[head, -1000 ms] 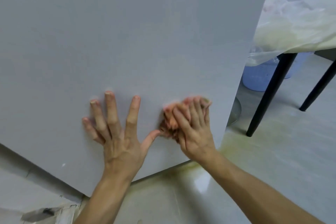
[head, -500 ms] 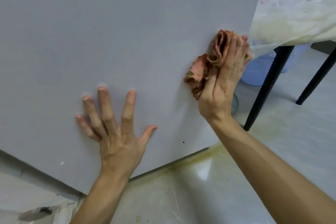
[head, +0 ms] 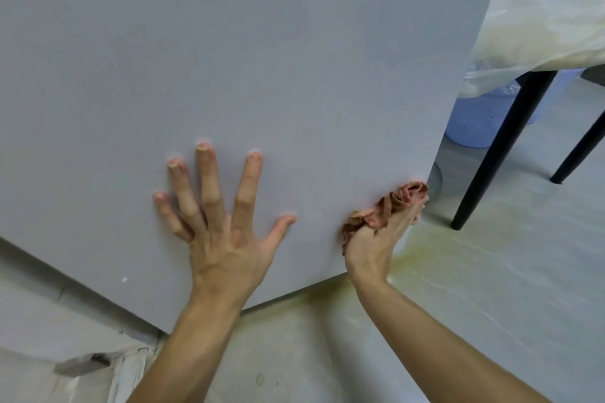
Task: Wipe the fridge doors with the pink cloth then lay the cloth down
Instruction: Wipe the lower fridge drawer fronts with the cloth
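The grey fridge door (head: pixel 229 59) fills most of the view. My left hand (head: pixel 222 222) lies flat on it with fingers spread, near the lower middle. My right hand (head: pixel 379 239) grips the crumpled pink cloth (head: pixel 389 206) and presses it against the door close to its lower right corner. The cloth bunches out above my fingers, which are mostly hidden behind it.
A table with black legs (head: pixel 501 147) stands to the right, draped with a translucent plastic sheet (head: pixel 540 16). A pale blue bucket (head: pixel 474 124) sits on the floor behind the leg. The floor (head: pixel 491 288) has a yellowish stain by the door's bottom edge.
My right hand has swept the cloth up to the door's right edge and then down to its lower right corner. My left hand has stayed flat on the door.
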